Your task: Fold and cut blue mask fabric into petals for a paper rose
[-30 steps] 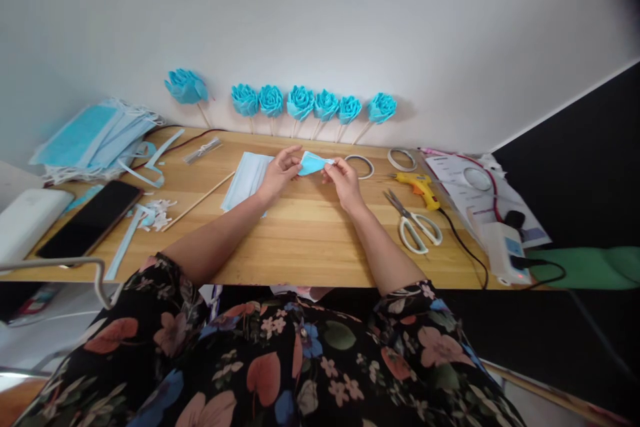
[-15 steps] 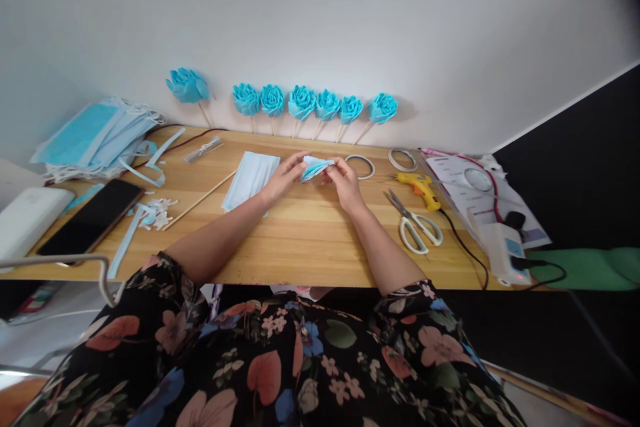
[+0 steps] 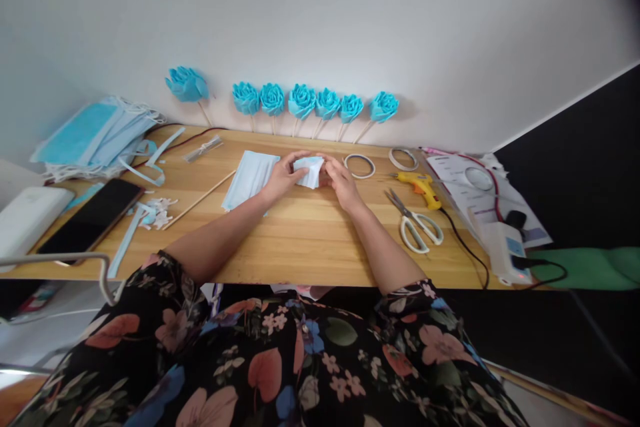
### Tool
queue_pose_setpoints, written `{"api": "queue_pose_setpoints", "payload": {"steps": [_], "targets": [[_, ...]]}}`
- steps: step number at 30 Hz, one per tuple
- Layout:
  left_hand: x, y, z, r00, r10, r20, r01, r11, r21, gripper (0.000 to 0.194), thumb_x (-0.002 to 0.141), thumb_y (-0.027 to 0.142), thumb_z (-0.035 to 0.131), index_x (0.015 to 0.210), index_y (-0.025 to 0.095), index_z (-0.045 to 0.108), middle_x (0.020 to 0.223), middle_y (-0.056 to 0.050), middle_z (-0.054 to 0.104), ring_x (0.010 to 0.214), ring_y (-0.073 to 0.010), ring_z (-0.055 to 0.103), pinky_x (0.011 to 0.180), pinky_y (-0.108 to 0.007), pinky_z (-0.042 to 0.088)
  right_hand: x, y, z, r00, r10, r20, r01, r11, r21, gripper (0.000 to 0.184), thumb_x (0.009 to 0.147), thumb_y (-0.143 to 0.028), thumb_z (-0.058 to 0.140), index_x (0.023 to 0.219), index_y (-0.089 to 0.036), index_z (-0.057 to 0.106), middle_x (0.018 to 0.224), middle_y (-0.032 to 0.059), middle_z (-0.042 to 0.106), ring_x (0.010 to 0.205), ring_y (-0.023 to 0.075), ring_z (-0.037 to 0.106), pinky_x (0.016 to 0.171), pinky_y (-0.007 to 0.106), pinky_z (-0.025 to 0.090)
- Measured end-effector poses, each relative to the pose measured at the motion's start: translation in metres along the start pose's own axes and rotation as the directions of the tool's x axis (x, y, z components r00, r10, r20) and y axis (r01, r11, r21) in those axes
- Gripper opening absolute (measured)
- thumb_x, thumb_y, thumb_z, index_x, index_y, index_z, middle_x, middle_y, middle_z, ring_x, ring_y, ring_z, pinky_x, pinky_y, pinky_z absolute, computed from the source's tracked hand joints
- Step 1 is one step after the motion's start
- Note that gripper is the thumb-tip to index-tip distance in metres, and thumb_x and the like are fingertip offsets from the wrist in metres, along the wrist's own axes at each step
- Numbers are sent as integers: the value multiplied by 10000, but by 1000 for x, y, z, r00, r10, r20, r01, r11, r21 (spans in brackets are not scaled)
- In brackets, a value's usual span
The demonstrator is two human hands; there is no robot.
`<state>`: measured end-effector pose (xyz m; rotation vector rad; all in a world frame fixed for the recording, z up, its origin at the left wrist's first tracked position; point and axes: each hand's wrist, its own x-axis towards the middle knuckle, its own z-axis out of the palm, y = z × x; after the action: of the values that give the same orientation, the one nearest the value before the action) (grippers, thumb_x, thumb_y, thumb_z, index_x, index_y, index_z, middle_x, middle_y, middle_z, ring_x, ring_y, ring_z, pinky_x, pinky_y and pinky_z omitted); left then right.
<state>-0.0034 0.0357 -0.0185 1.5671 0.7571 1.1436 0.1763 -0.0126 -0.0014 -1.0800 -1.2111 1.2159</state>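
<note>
Between my two hands is a small folded piece of light blue face-mask fabric, its pale side toward me. My left hand pinches its left side, thumb lying on the front. Fingers of my right hand are bent around its right edge, partly hidden behind it. Just left of my left hand a pleated face mask lies flat on the wooden table. A thin wooden stick rests left of that mask.
Several blue fabric roses on sticks lean against the wall. At right are tape rolls, scissors, a yellow glue gun and a power strip. At left lie a mask stack, a phone and fabric scraps.
The folded fabric has turned between my hands: its darker blue folds showed before, and now a flatter, paler face shows. My fingers have shifted slightly around it.
</note>
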Motion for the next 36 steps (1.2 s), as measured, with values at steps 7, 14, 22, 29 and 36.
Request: {"api": "queue_pose_setpoints", "payload": {"steps": [7,14,22,29,36], "targets": [[-1,1,3,999,-39,7,39,996,-78,476,785,466,758,1127,141,693,1130,-106,745,983,-225,674,866,-342,525,4,11,-1,999,-41,10,42,992,-120,520,692,-568,808,1064,-225,690,890,12,690,814,179,627,749,314,545],[-2,1,5,988,-150,-38,138,965,-221,437,785,571,744,911,157,687,796,-34,723,705,-156,608,636,-263,458,7,13,-5,994,-107,-18,101,976,-193,385,762,-550,751,935,-207,726,825,-5,693,756,156,595,734,304,513],[0,0,4,985,-148,-90,120,958,-260,470,788,439,762,1153,163,653,952,-54,751,827,-173,667,740,-281,504,4,8,-1,998,-14,63,23,990,-139,469,685,-569,817,954,-209,684,781,-10,660,710,151,583,663,294,501],[-7,11,9,991,-111,72,118,988,-95,472,813,324,747,1246,163,647,719,10,652,579,-108,534,557,-230,383,3,5,-5,998,-51,47,60,979,-193,419,756,-615,745,841,-210,673,718,-30,615,658,121,521,614,254,438],[-7,15,4,990,-143,4,139,954,-266,619,816,451,753,1356,192,601,869,-32,692,785,-161,631,713,-266,477,1,-4,-2,983,-150,-108,122,965,-234,399,763,-602,730,773,-216,630,671,-33,583,638,121,485,601,260,419]]}}
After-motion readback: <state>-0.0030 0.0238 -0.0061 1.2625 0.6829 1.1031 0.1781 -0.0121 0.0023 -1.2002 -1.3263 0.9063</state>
